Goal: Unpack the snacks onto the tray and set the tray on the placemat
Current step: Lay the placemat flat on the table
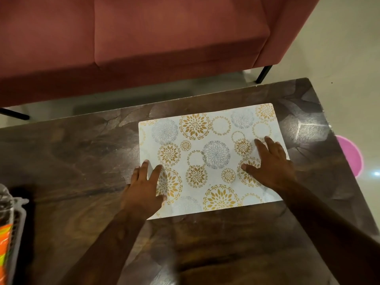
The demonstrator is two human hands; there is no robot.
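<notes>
1. Two bare hands lie flat on a white rectangular placemat printed with gold and grey flower medallions (211, 159), spread on a dark brown wooden table (82, 161), as seen from the head camera.
2. The left hand (144, 186) presses the mat's near-left edge, fingers straight and slightly apart, its outer fingers reaching over onto the wood. The right hand (269, 165) rests on the mat's right side, fingers fanned wide. Neither pinches anything.
3. The flat palms appear meant to smooth and square the mat, so it lies ready to take the tray.
4. A white slatted plastic tray (19, 219) sits at the frame's left edge, well apart from both hands and cut off by the frame. What looks like an orange snack packet (5, 233) lies in it.
5. Judged from this, the tray has yet to be carried onto the mat.
</notes>
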